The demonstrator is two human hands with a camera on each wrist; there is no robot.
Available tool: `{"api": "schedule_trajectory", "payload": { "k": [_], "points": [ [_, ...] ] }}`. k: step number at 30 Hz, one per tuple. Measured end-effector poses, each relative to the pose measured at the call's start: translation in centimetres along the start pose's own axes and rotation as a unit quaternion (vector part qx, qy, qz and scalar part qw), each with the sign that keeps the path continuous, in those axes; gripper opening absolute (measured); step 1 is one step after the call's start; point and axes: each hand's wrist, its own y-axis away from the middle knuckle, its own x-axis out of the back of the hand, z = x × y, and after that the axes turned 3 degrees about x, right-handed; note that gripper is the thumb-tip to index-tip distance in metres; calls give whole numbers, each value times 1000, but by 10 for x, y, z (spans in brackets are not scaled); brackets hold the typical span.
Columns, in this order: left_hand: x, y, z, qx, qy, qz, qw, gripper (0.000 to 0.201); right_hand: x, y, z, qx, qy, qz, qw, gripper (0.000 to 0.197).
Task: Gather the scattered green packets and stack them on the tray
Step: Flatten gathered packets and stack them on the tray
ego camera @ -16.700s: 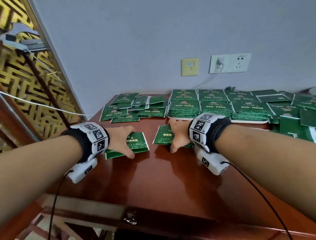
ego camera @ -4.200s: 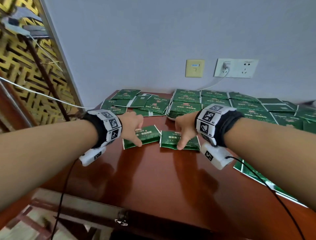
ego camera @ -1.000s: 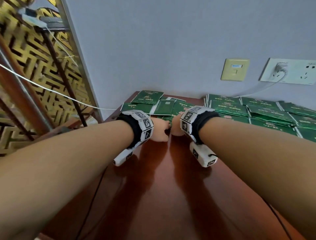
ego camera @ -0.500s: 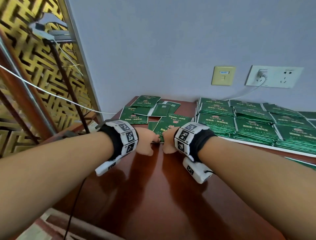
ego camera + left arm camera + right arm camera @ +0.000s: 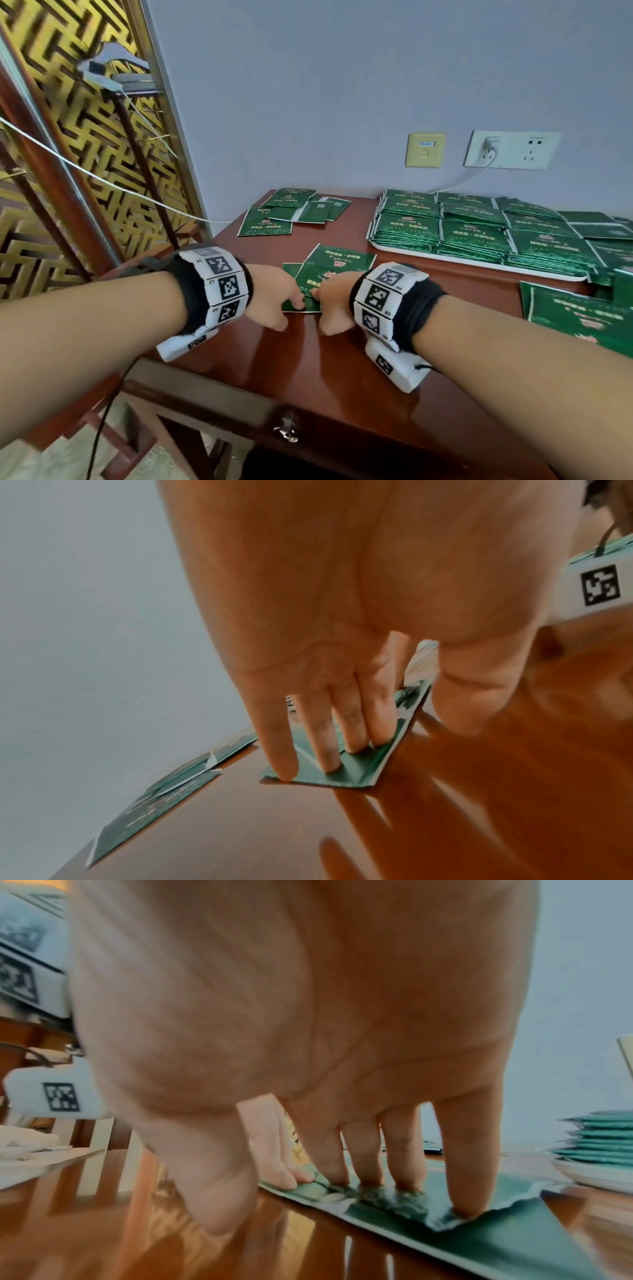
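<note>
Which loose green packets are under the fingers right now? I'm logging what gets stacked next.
The overlapping packets at the table's near middle: both the left hand and right hand press fingertips on them. The far-left cluster lies untouched.

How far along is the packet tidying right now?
Well along: the white tray already holds rows of stacked packets. Both the left hand and right hand press fingertips on a few loose packets. A scattered bunch by the wall remains.
</note>
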Motion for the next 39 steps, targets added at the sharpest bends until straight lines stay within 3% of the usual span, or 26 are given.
{"api": "schedule_trajectory", "payload": {
  "k": [4, 7, 9, 11, 14, 17, 21, 27, 29, 33, 36, 39],
  "points": [
    [6, 11, 5, -18, 83, 13, 996, 34, 0, 15, 4, 19, -33, 32, 999, 50],
    [6, 3, 0, 28, 120, 63, 990, 19, 2, 12, 27, -8, -115, 135, 984, 75],
    [3, -6, -3, 103, 85, 71, 989, 28, -1, 3, 39, -48, -132, 147, 979, 96],
    [0, -14, -3, 162, 64, 39, 984, 49, -3, -8, 47, -79, -135, 108, 982, 113],
    [-2, -20, 9, 199, 55, -11, 978, 71, -6, -23, 54, -89, -161, 71, 980, 124],
    [0, -23, 20, 213, 52, 7, 976, 72, -9, -36, 54, -85, -150, 63, 983, 128],
    [5, -32, 18, 177, 120, -23, 977, 59, -7, -44, 57, -87, -113, 131, 981, 113],
    [18, -40, 28, 201, 95, -73, 972, 66, 0, -38, 83, -111, -172, 211, 956, 54],
    [20, -42, 25, 190, 92, -89, 973, 58, -3, -32, 97, -125, -195, 231, 945, 40],
    [38, -42, 20, 228, 134, 6, 964, 41, -6, -17, 116, -148, -200, 193, 949, 43],
    [51, -48, 17, 221, 186, 94, 953, 55, -10, -4, 125, -172, -188, 136, 957, 55],
    [52, -52, 21, 154, 197, 105, 962, 81, -20, 5, 126, -179, -168, 127, 961, 63]
  ]
}}
